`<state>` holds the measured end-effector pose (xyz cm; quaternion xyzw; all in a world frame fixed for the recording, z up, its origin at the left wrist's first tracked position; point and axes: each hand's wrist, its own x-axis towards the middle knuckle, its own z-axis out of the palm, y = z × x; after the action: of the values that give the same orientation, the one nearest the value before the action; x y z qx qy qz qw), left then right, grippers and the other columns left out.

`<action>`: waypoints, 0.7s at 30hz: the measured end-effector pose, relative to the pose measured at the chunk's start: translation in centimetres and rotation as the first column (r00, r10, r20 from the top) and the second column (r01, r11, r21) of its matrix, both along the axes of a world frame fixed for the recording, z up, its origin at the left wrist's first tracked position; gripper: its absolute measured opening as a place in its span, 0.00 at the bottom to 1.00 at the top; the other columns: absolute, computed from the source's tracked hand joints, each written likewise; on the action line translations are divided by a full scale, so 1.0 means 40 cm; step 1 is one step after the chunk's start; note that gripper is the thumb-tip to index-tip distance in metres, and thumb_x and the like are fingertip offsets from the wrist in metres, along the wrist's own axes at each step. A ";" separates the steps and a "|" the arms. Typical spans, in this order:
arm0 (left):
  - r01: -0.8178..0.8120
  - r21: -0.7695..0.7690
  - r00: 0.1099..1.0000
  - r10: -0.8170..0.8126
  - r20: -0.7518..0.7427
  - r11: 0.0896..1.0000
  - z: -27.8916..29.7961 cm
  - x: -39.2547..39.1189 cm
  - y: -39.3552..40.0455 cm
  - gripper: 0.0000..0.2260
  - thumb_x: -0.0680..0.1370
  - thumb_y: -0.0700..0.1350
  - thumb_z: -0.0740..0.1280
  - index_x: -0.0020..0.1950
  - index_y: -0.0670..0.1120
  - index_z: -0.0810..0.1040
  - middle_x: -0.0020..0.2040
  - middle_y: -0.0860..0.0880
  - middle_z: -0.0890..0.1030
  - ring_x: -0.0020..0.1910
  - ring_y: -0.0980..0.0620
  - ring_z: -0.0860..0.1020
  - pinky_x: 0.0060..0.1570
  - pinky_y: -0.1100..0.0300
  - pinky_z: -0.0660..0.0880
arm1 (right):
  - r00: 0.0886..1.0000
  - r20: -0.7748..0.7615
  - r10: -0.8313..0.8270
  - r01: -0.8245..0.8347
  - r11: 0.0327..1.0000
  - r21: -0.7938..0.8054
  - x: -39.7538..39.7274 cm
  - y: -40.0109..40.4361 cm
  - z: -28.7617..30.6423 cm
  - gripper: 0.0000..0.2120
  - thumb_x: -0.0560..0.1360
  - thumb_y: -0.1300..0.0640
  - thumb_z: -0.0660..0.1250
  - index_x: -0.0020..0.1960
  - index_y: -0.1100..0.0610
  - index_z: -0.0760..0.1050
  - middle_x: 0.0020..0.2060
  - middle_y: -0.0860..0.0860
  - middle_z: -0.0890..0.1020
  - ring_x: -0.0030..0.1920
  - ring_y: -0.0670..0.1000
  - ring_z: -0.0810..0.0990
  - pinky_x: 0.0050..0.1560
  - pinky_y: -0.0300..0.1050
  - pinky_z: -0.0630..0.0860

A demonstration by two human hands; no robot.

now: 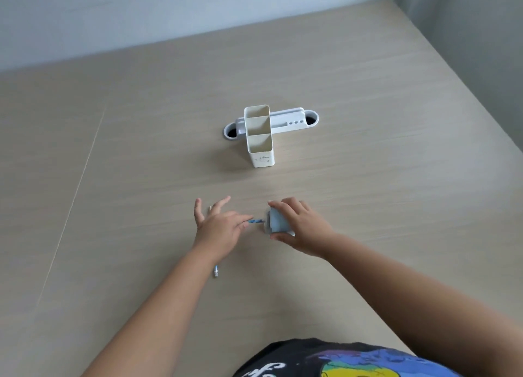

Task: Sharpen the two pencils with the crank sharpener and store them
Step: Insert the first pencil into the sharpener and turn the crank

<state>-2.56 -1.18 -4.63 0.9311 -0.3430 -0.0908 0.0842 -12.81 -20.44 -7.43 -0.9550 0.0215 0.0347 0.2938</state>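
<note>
Two pencils in play: one (255, 221) runs between my hands, tip at the sharpener (276, 221) mouth; the other (216, 271) lies nearer, mostly hidden under my left wrist. My right hand (300, 225) wraps the sharpener from above, fingers closed round it, probably to brace it. My left hand (219, 224) pinches the pencil's back end, other fingers splayed. Holder (259, 136) waits far, apart.
</note>
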 end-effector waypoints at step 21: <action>-0.707 -0.137 0.706 0.685 -0.177 0.694 -0.109 0.000 0.193 0.04 0.73 0.42 0.68 0.39 0.44 0.81 0.43 0.45 0.75 0.39 0.45 0.76 0.36 0.59 0.68 | 1.000 0.008 0.028 -0.028 0.999 -0.032 0.000 0.004 -0.001 0.32 0.73 0.43 0.65 0.72 0.50 0.58 0.63 0.53 0.68 0.60 0.58 0.69 0.58 0.51 0.71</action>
<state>-2.54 6.55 -9.00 0.9719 0.0338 -0.0703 0.2219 -12.79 -20.30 -7.46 -0.9599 0.0076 0.0345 0.2781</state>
